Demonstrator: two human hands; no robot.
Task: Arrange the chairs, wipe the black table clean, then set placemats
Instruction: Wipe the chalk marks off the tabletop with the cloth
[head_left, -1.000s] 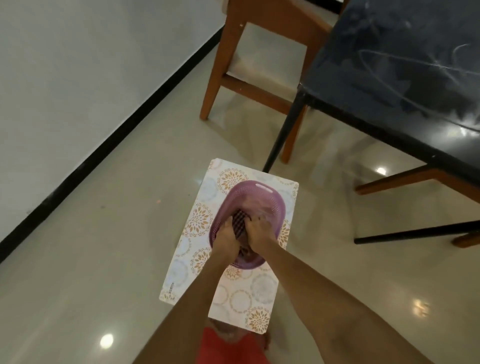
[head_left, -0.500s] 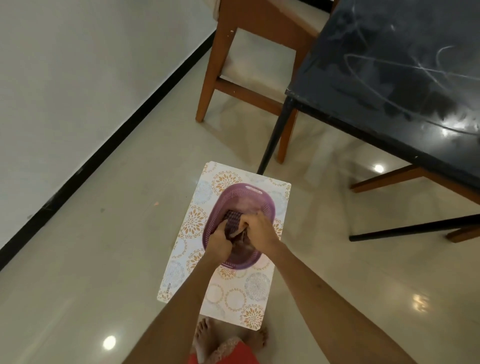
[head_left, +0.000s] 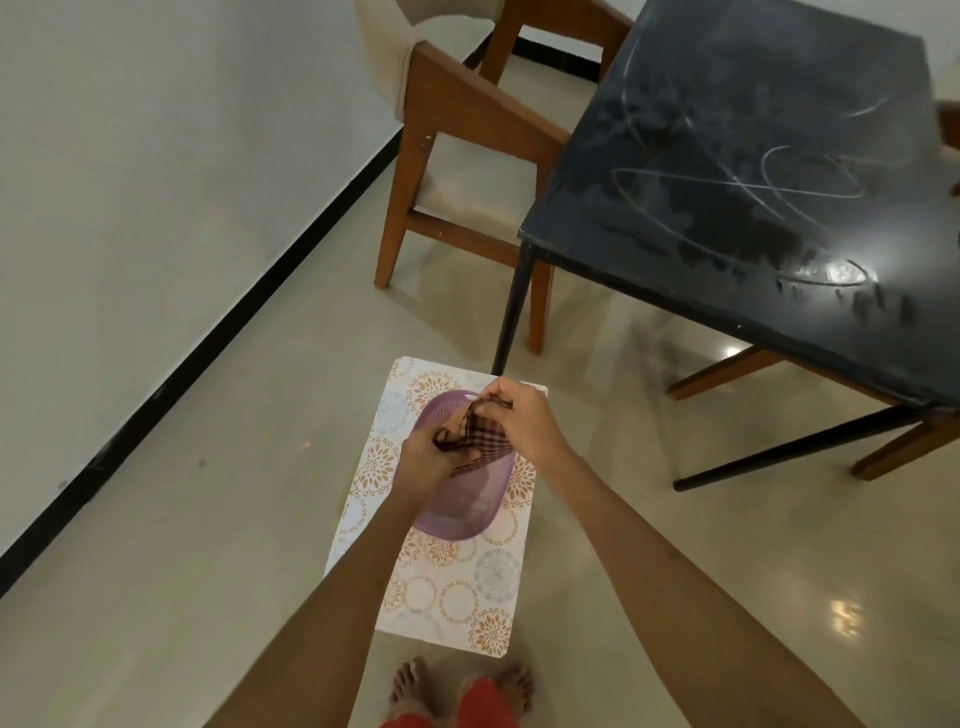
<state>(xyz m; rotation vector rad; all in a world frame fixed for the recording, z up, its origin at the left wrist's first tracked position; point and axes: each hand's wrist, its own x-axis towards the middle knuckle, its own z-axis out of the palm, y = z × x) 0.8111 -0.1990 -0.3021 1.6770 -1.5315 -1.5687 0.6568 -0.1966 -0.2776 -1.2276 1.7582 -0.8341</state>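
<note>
While both hands (head_left: 530, 421) pinch checked cloth (head_left: 475, 436), stretched diagonally, above basket (head_left: 457, 512)

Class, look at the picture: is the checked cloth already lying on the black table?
No: both hands, left hand and right hand, hold the checked cloth above the purple basket, away from the black table.

We see the purple plastic basket (head_left: 457, 514) on the floral rectangular placemat (head_left: 457, 597) on the floor; the black square table (head_left: 753, 171) stands ahead to the right; the brown wooden chair (head_left: 457, 135) sits left of it, near the wall.
</note>
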